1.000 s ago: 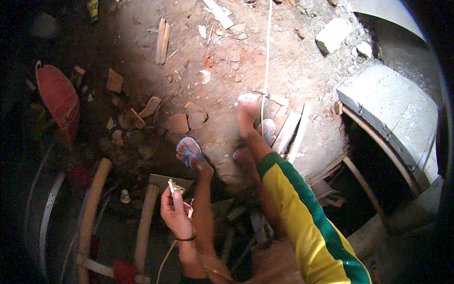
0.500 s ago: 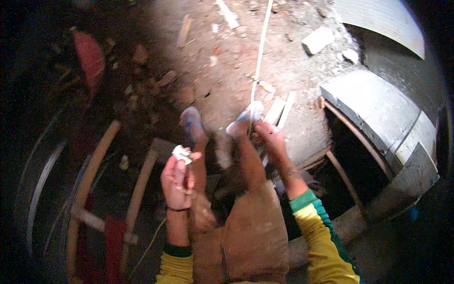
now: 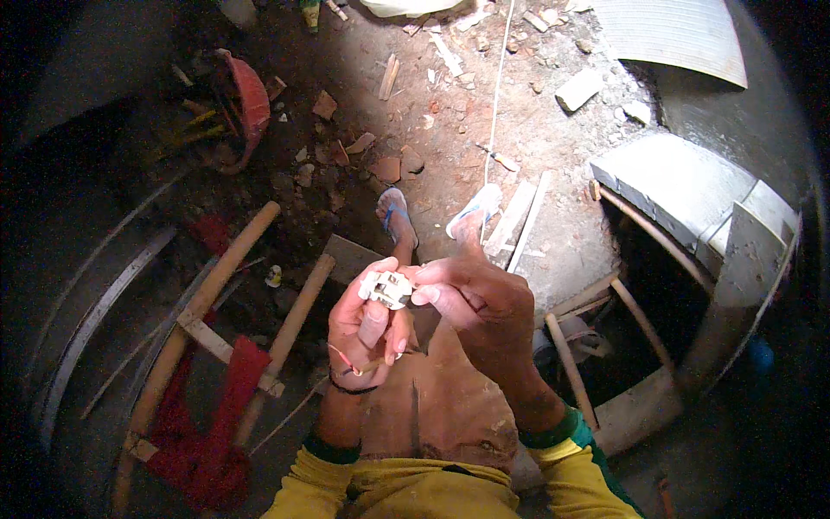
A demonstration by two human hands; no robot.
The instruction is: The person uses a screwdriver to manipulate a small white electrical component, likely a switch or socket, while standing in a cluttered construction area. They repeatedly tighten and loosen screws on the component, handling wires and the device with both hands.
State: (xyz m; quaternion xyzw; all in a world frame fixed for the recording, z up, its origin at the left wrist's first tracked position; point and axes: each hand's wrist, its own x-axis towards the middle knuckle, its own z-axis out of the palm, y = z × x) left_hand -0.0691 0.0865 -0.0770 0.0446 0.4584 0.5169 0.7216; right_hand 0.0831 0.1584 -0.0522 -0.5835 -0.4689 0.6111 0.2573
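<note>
Over brown shorts (image 3: 450, 402), I see remotely the right hand (image 3: 484, 303), its pinch too hidden to call, beside the left hand (image 3: 363, 322), clamped on a white electrical fitting (image 3: 385, 290). The red-tipped wire (image 3: 343, 355) at that palm appears not yet attached.

White fitting (image 3: 386, 288) partly under left fingers (image 3: 373, 322); curved sheet (image 3: 679, 39) cut by top edge.

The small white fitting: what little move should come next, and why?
Perhaps a gentle adjustment by the right hand at the white fitting's right edge: the left hand holds it, and the right fingertips are close to that edge. Whether they pinch anything is unclear.
</note>
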